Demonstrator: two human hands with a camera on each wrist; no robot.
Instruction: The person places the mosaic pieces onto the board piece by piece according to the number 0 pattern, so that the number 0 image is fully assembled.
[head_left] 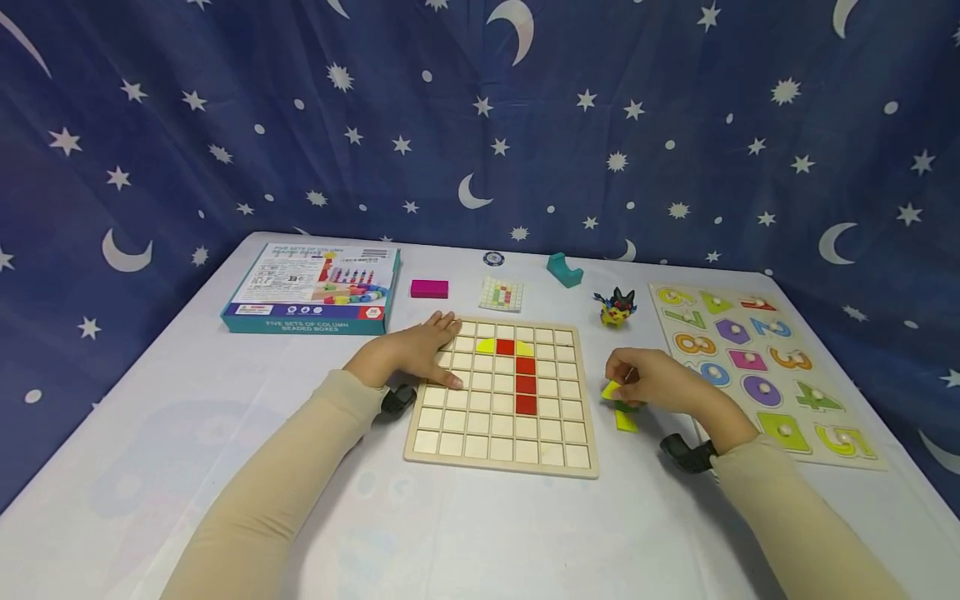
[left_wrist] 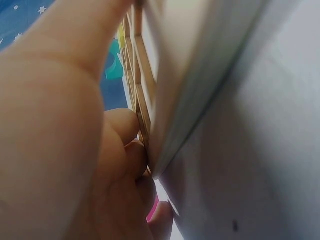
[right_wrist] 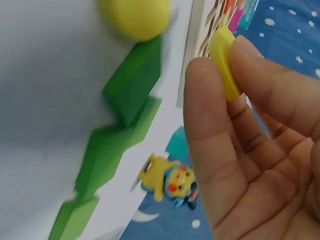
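My left hand (head_left: 420,347) lies with spread fingers on the left edge of a wooden grid board (head_left: 501,467); the left wrist view shows its fingertips along the rim. Several red square tiles (head_left: 526,385) sit in the grid, with rounded yellow pieces (head_left: 486,346) either side of the top red one. Right of the board, my right hand (head_left: 651,379) pinches a small yellow block (right_wrist: 226,62) between thumb and finger, raised off the table. Below it lie several green blocks (right_wrist: 102,155) and a yellow block (head_left: 626,422), partly hidden by the hand in the head view.
Behind the board are a pattern card (head_left: 501,294), a magenta block (head_left: 429,289), a teal arch-shaped block (head_left: 564,271) and a round token (head_left: 493,259). A boxed bead set (head_left: 311,287) stands back left. A small figurine (head_left: 617,308) and a number puzzle board (head_left: 765,367) are at right.
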